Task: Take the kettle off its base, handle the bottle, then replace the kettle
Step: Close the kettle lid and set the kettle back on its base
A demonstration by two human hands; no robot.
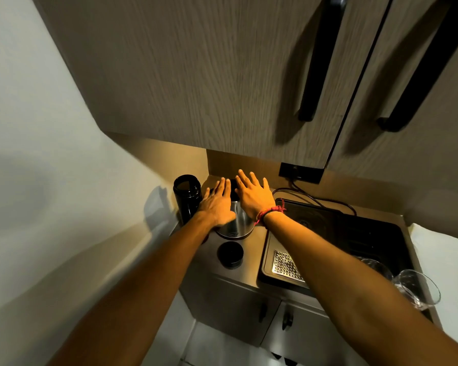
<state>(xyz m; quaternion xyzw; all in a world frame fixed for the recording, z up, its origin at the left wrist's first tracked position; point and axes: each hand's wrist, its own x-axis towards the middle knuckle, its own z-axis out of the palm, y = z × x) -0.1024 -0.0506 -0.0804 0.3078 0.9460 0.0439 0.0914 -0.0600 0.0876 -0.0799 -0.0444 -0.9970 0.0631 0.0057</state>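
Location: a compact kitchenette — wood-grain wall cabinets with long black bar handles above a narrow countertop, a black recessed sink with perforated metal drain plate, and a clear drinking glass.

The scene is dim overall, lit by a warm amber light from under the wall cupboard that falls brightest on the hands, left and right, and on the back of the table. The cupboard's black handles cast long soft shadows across its doors, and the grey wall at left carries broad, faint ones. Wide-angle distortion bends straight edges and stretches the forearms toward the corners, and the cupboard's wood grain looks smeared.
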